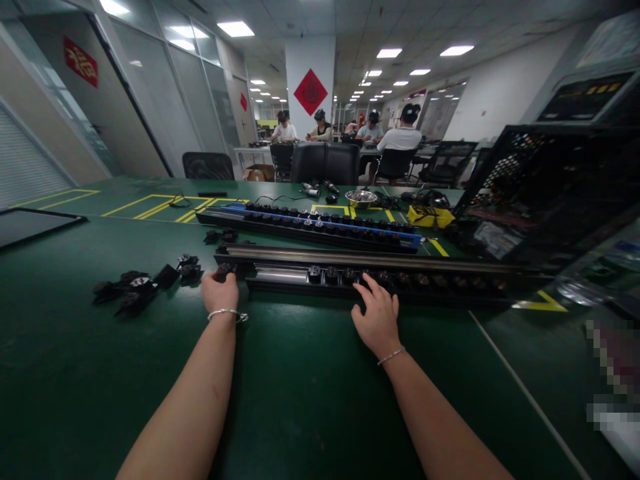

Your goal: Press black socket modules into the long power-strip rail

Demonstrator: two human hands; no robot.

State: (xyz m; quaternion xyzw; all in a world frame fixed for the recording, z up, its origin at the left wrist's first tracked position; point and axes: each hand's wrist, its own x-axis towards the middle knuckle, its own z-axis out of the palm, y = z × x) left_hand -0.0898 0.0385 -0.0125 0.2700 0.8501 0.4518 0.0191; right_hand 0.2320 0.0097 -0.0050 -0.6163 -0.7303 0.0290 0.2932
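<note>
My left hand (220,292) is closed around a small black round-topped part (227,269) at the left end of a long black metal rail (277,275). A row of similar black round parts (331,274) sits in the rail's channel, starting right of its bare silvery stretch. My right hand (377,315) has its fingers apart, with the fingertips at the row; some parts are hidden behind them. Left of my left hand, several loose black parts (137,283) lie in a cluster on the green table (290,387).
Behind lies another long rail with a blue strip (320,220) and its own row of parts. Farther back are a metal bowl (361,197), a yellow box (431,216) and cables. A black perforated rack (545,180) stands at right. Several people sit at far tables.
</note>
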